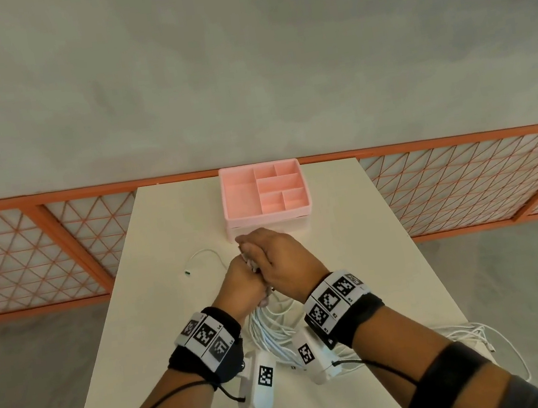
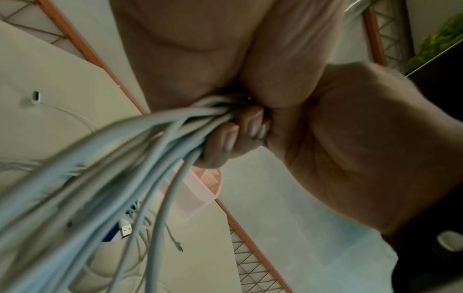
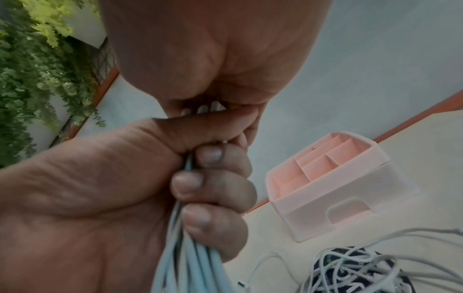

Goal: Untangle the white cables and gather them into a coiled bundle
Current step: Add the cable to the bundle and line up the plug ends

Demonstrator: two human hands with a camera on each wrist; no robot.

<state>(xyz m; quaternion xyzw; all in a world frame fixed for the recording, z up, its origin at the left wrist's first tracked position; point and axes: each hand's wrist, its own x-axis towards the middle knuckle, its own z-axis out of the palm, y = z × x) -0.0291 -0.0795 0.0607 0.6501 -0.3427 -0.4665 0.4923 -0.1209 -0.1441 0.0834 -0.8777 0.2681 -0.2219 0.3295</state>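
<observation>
Nearest me, at six o'clock in the head view, the white cables [image 1: 272, 333] hang in loose loops between my two wrists and pool on the table [image 1: 352, 244]; more slack trails off the table edge at about four o'clock. Just above that, my left hand [image 1: 241, 285] and right hand [image 1: 280, 259] are pressed together around the top of the strands. The left wrist view shows the left fingers [image 2: 226, 138] curled tight around a thick sheaf of strands, and the right wrist view shows the right fingers [image 3: 213, 184] wrapped round the same sheaf just beside them. So both hands are holding the cables, neither relaxed.

Out at ten o'clock one loose cable end [image 1: 204, 258] with its plug lies on the table, not gathered yet. Beyond the hands, at twelve o'clock, stands the pink organizer [image 1: 264, 192], its compartments holding nothing I can see.

I judge the step in hand to be gathering: most strands are collected, but the coil is not formed. The next move calls for one hand to keep the sheaf while the other draws in the stray end and the trailing slack, loop by loop, without snagging plugs.
</observation>
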